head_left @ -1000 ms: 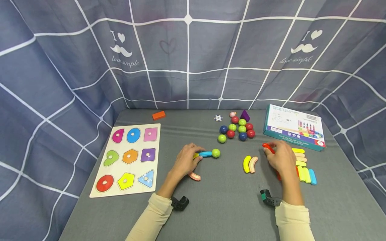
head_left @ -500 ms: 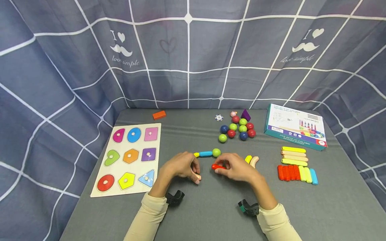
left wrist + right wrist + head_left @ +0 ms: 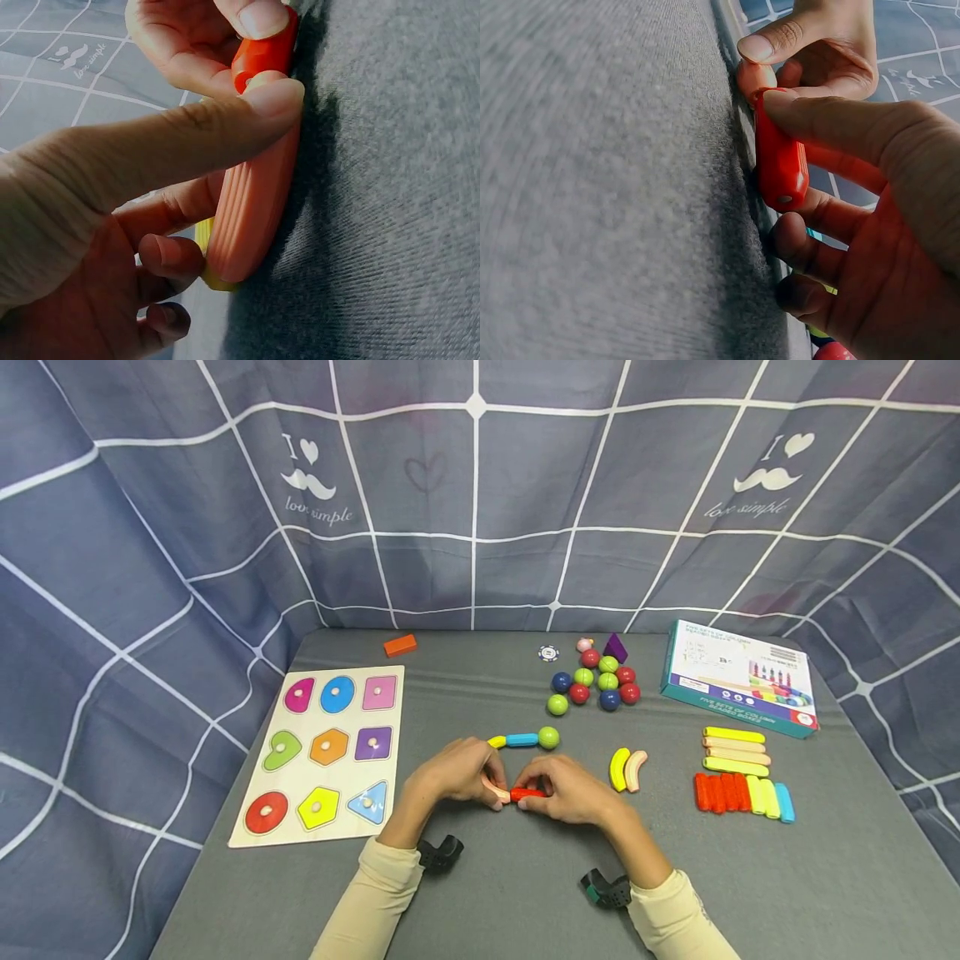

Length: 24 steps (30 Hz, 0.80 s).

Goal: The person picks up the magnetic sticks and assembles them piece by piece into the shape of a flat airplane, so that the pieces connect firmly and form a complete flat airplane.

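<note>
I have both grips at work close over the surface (image 3: 525,885). The left grip (image 3: 459,768) is clamped on a salmon curved piece (image 3: 251,217), its thumb laid over the end nearest the right grip. The right grip (image 3: 564,789) is clamped on a red piece (image 3: 781,161), thumb over the end nearest the left grip.

What matters to me is how those two ends line up between the grips. The red piece's long axis runs roughly across, pointing at the left grip; the salmon curved piece slants and bends, so its end comes in at a slight angle. The ends meet or nearly so; the thumbs crowd the spot and I cannot tell whether they are joined. Neither grip is nearer: I'd judge that keeping the axes in line depends on both.

Just beyond the grips lies a row: yellow piece (image 3: 497,742), blue piece (image 3: 522,740), green ball (image 3: 549,738). Right of the right grip is a curved yellow piece (image 3: 618,768), with more red pieces (image 3: 723,793) farther right. Farthest out, ahead of the right grip, sits a cluster of balls (image 3: 607,681).
</note>
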Each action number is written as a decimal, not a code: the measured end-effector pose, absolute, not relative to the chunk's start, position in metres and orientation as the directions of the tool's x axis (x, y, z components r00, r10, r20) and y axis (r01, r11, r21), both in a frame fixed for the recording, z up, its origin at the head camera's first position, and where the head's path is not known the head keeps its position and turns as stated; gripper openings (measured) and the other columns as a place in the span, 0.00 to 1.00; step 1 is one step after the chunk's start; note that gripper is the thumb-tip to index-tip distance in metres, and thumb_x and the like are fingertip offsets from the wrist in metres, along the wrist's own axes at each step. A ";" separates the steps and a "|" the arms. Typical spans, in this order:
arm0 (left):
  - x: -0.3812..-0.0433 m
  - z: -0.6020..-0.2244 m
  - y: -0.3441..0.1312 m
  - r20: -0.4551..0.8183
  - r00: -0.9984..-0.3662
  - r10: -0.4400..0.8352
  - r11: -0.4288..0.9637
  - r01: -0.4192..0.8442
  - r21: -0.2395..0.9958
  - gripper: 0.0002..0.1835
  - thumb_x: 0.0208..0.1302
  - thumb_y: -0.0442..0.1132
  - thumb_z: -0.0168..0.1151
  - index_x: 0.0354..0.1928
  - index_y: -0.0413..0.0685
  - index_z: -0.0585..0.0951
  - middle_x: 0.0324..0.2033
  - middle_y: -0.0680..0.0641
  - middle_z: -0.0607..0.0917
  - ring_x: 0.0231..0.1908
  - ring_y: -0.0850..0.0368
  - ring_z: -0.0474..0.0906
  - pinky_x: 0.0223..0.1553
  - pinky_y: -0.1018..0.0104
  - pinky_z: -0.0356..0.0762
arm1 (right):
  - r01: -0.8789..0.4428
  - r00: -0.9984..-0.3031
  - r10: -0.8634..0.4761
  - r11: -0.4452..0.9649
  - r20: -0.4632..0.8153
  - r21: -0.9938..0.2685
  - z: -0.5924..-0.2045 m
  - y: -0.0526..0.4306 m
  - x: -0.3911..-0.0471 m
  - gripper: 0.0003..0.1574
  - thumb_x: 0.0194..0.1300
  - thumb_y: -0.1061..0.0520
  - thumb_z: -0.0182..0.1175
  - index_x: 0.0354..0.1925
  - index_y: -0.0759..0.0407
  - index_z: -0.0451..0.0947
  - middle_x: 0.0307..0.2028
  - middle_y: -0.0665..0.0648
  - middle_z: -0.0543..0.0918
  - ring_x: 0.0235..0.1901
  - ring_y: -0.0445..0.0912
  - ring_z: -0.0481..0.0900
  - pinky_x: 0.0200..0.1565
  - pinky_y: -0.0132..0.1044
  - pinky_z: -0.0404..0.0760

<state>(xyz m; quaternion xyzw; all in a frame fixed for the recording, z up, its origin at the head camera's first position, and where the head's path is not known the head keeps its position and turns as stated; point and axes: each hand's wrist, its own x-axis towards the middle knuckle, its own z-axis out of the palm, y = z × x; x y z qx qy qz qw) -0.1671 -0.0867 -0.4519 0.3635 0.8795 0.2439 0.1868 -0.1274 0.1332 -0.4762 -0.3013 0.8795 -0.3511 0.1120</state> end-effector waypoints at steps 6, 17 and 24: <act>-0.167 -0.453 -0.086 -0.163 -0.673 0.721 0.629 0.538 0.561 0.11 0.38 0.47 0.80 0.24 0.61 0.86 0.20 0.65 0.81 0.22 0.68 0.71 0.26 0.70 0.68 | -0.468 -0.794 -0.608 0.589 0.021 -0.659 -0.475 0.133 -0.126 0.09 0.55 0.50 0.70 0.37 0.41 0.84 0.31 0.39 0.78 0.27 0.39 0.73 0.29 0.32 0.69; -0.166 -0.452 -0.085 -0.169 -0.685 0.709 0.643 0.528 0.554 0.10 0.39 0.47 0.80 0.25 0.62 0.86 0.20 0.66 0.81 0.23 0.68 0.72 0.27 0.69 0.69 | -0.473 -0.804 -0.591 0.570 0.065 -0.672 -0.475 0.134 -0.126 0.07 0.59 0.53 0.67 0.38 0.46 0.81 0.32 0.43 0.74 0.31 0.40 0.71 0.34 0.33 0.70; -0.168 -0.453 -0.088 -0.157 -0.677 0.719 0.618 0.521 0.588 0.10 0.40 0.46 0.80 0.25 0.61 0.86 0.21 0.65 0.82 0.24 0.68 0.74 0.28 0.69 0.70 | -0.323 -0.829 -0.557 0.417 0.042 -0.850 -0.481 0.147 -0.132 0.05 0.62 0.57 0.63 0.35 0.50 0.75 0.23 0.48 0.75 0.21 0.39 0.69 0.23 0.30 0.69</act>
